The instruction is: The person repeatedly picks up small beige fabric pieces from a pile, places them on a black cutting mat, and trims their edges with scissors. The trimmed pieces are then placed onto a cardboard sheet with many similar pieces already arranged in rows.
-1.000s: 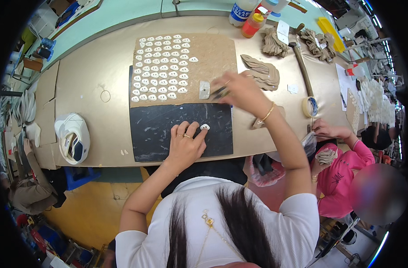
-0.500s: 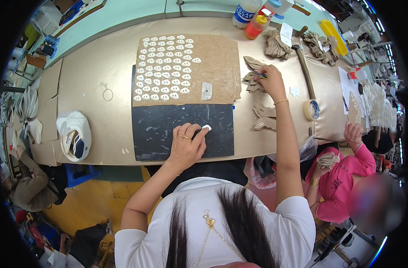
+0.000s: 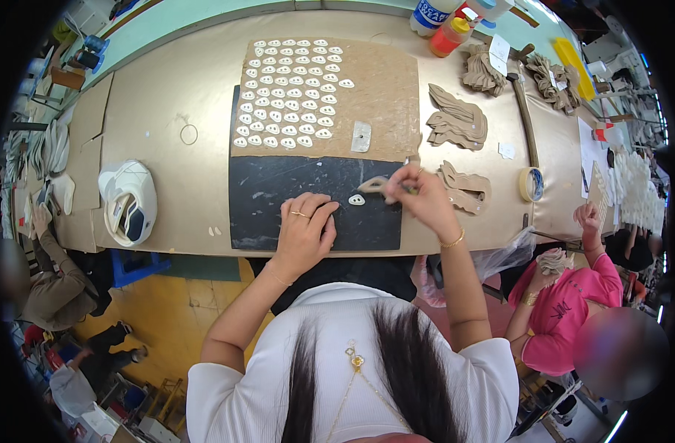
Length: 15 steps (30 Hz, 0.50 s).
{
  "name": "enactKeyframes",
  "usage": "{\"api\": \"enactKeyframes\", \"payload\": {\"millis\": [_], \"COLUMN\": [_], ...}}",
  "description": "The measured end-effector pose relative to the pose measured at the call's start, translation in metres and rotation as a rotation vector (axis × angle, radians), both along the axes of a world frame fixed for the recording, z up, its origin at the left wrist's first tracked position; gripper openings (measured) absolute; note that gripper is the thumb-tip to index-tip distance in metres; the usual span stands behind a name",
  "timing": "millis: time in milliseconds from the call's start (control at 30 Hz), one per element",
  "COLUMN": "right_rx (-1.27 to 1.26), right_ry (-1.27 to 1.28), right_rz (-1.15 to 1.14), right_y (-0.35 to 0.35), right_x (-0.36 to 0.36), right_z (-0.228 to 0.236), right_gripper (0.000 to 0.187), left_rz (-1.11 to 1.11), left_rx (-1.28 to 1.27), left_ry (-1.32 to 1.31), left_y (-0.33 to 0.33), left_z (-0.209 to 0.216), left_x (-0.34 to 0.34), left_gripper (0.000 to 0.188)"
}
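My left hand [image 3: 306, 227] rests on the black mat [image 3: 278, 177], holding nothing, with its thumb apart from the loosely bent fingers. Just to its right, a small white rounded piece with two dark holes [image 3: 357, 200] lies on the mat. My right hand [image 3: 422, 198] is closed above the mat's right edge, pinching a thin beige cut piece [image 3: 374, 186] that juts toward the white piece. A small tool also seems tucked in that hand, too blurred to name. Right of it lie stacks of beige cut pieces [image 3: 457, 118] and another stack [image 3: 464, 188].
A brown board [image 3: 385, 85] behind the mat bears rows of white pieces and a metal plate [image 3: 361, 136]. A white shoe [image 3: 128, 203] stands left. Tape [image 3: 531, 184], a hammer [image 3: 526, 122] and bottles [image 3: 450, 37] sit right and back. A co-worker in pink [image 3: 566, 295] sits at right.
My right hand has come from the beige stacks to the mat, bringing a beige piece. My left fingers have left the white piece, which now lies uncovered. The view has shifted slightly.
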State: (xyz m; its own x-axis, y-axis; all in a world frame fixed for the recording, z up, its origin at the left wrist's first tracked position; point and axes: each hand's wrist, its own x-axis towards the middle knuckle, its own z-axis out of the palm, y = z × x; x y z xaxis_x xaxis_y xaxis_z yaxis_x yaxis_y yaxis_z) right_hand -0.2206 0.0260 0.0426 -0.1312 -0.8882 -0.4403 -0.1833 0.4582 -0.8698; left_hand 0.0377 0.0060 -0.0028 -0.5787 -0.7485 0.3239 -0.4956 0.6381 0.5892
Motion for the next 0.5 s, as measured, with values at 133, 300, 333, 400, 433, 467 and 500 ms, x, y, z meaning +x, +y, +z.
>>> {"api": "enactKeyframes", "payload": {"millis": [133,300,333,400,433,467,500], "right_rx": [0.1,0.043,0.039,0.013,-0.008,-0.03,-0.027], "right_ry": [0.05,0.237,0.228,0.225,0.23,0.235,0.243], "right_rz": [0.057,0.022,0.001,-0.021,-0.021,-0.021,-0.018], "right_y": [0.009,0.014,0.015,0.016,0.016,0.017,0.017], "right_x": [0.033,0.044,0.045,0.046,0.046,0.046,0.046], "right_z": [-0.002,-0.016,-0.017,-0.018,-0.021,-0.022,-0.022], "right_gripper": [0.023,0.028,0.028,0.028,0.027,0.027,0.027], "left_rz": [0.001,-0.02,-0.026,-0.039,-0.045,-0.049,-0.053], "left_rx": [-0.025,-0.032,-0.033,-0.049,-0.057,-0.054,-0.051], "left_ry": [-0.001,-0.057,-0.074,-0.112,-0.131,-0.139,-0.146], "left_y": [0.001,0.003,0.004,0.006,0.007,0.007,0.007], "left_z": [-0.002,-0.002,-0.002,-0.002,-0.002,-0.002,-0.003], "left_x": [0.0,-0.001,-0.001,-0.002,-0.002,-0.002,-0.002], "left_gripper": [0.031,0.036,0.038,0.043,0.045,0.046,0.047]}}
